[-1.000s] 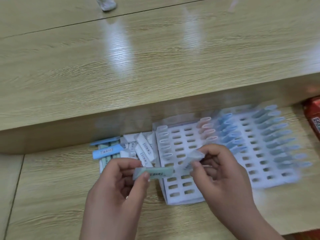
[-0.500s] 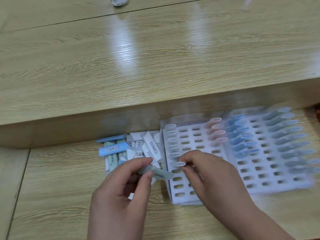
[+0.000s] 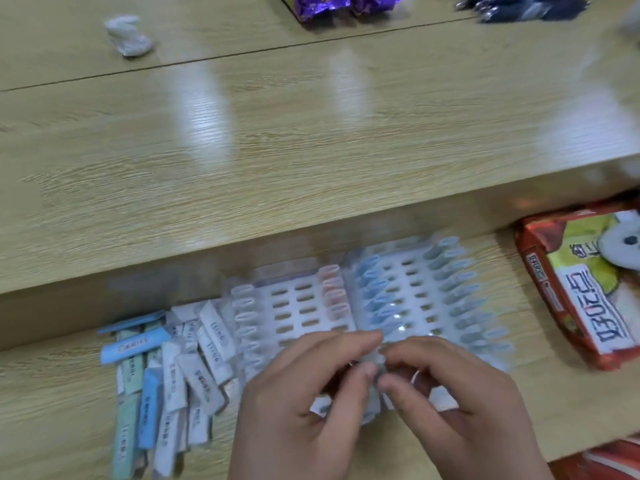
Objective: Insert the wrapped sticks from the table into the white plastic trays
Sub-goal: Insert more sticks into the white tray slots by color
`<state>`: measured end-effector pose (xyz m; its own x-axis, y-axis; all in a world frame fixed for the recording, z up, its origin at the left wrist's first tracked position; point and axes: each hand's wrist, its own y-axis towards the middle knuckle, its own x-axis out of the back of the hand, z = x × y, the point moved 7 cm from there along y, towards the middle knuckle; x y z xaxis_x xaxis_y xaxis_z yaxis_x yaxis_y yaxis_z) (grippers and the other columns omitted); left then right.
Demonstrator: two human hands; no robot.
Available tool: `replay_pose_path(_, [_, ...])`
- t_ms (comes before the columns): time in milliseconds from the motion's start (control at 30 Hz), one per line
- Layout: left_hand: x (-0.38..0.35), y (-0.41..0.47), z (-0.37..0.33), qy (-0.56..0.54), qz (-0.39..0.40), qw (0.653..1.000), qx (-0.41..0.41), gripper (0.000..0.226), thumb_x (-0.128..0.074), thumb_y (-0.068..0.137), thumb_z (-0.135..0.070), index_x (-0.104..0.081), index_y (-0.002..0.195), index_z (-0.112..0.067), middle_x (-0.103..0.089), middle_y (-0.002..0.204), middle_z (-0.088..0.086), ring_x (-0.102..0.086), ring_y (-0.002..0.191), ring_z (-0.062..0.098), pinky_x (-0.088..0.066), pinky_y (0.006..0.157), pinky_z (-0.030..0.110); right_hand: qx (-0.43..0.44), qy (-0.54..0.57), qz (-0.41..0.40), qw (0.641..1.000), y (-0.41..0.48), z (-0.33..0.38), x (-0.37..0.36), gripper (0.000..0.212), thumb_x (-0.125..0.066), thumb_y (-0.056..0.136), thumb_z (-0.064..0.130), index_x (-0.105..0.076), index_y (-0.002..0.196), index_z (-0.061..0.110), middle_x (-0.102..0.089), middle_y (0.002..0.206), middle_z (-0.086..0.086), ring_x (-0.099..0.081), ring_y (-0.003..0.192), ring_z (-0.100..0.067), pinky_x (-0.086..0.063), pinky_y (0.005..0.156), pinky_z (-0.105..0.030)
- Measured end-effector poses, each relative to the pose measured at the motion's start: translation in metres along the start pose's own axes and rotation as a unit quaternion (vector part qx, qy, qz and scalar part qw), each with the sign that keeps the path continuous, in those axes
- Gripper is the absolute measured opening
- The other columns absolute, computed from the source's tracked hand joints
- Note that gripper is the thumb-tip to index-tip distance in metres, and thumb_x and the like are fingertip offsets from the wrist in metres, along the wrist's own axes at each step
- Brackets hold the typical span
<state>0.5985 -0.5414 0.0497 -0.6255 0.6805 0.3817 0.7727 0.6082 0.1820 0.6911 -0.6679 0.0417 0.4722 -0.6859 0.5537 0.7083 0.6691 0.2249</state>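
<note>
Partly filled white trays (image 3: pixel 294 308) hold wrapped sticks (image 3: pixel 375 292) in rows

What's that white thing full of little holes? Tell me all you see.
The white tray looks like moulded plastic, a grid of oval slots, lying flat on the table. Columns of wrapped sticks, clear, pink, blue and grey-green, stand in some slots; many are empty. The left hand and right hand cover its near edge.

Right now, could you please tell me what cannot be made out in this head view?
Head view only:
Clear-wrapped stick pinched by the left hand and right hand: colour hidden by fingers, blur.
White plastic trays: near slots covered by both hands.
Loose white, green and blue wrapped sticks: print blurred.
Shiny purple foil packets: cut off by top edge.
</note>
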Motion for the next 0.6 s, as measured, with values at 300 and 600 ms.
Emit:
replay_pose_path(300, [-0.091,0.000,-0.018,0.176,0.121,0.972,-0.101,0.027,-0.062,0.085,-0.026,-0.065,0.110,-0.035,-0.068,0.103,-0.012,-0.066,0.077,0.002,-0.053,0.063,0.016,-0.067,0.038,-0.140,0.987,-0.019,-0.072,0.087,0.022,-0.074,0.075,0.029,-0.064,0.093,0.038,-0.069,0.085,0.015,-0.065,0.064,-0.006,-0.052,0.058,-0.019])
replay_pose_path(600, [-0.142,-0.028,-0.005,0.383,0.187,0.887,-0.176,0.026,-0.055,0.080,-0.019,-0.079,0.091,-0.020,-0.073,0.096,0.001,-0.070,0.081,0.021,-0.051,0.061,0.028,-0.110,-0.008,-0.126,0.986,-0.038,-0.092,0.101,0.031,-0.072,0.076,0.028,-0.061,0.098,0.046,-0.067,0.091,0.020,-0.067,0.065,-0.002,-0.048,0.058,-0.012])
